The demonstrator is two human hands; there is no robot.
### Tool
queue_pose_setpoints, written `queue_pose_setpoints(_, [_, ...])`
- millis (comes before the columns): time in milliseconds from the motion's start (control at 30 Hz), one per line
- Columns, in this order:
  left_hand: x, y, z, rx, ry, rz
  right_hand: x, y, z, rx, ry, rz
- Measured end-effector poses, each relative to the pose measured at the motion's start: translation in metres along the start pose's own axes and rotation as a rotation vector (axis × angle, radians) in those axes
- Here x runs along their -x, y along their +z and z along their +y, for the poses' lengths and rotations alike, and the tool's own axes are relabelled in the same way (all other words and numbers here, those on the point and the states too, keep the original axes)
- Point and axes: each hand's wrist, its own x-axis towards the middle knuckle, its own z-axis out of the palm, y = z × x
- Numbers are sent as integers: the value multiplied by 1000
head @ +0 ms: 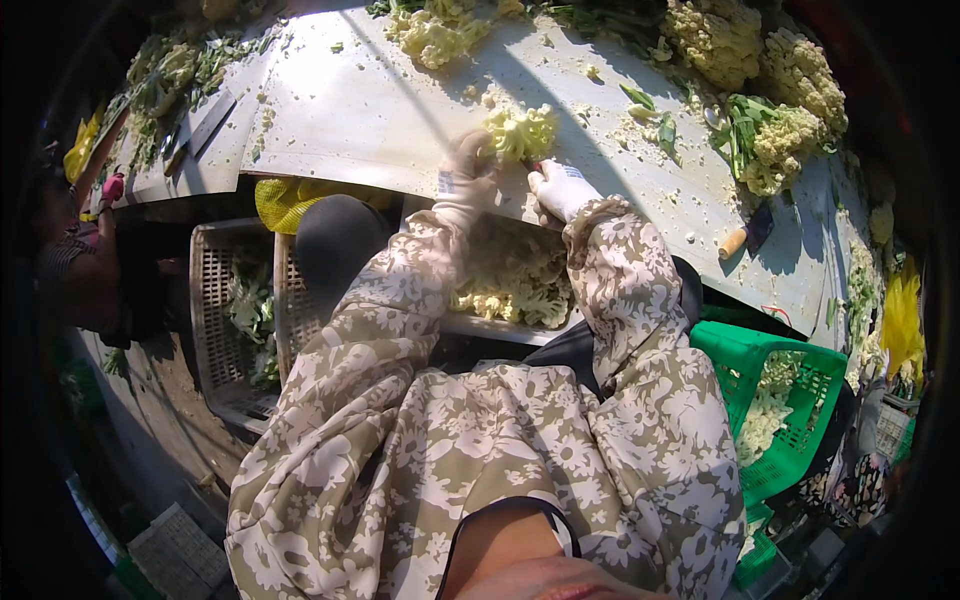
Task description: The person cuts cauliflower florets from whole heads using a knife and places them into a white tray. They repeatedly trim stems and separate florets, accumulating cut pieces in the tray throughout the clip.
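A pale cauliflower piece (521, 133) is at the near edge of the white tabletop, between my two gloved hands. My left hand (472, 161), blurred, has its curled fingers at the piece's left side; whether it grips the piece is unclear. Just below the piece, my right hand (561, 191) is closed around a small tool with a reddish part (534, 166), mostly hidden by the fingers. Under the table edge, between my knees, a white crate (491, 328) holds cut florets (517, 304).
Whole cauliflowers (712, 45) are heaped at the upper right. A wooden-handled cleaver (742, 234) lies near the right edge. A green basket (795, 450) with florets stands right, a leaf-filled crate (232, 322) left. Another person (90, 255) works at far left, near another cleaver (210, 124).
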Motion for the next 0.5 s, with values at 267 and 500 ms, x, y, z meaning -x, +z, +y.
queue_pose_setpoints(267, [-1, 0, 18, -409, 225, 79, 49, -23, -17, 140, 138, 147])
queue_pose_setpoints(500, [5, 1, 14, -426, 142, -2, 9, 9, -34, 386, -32, 227])
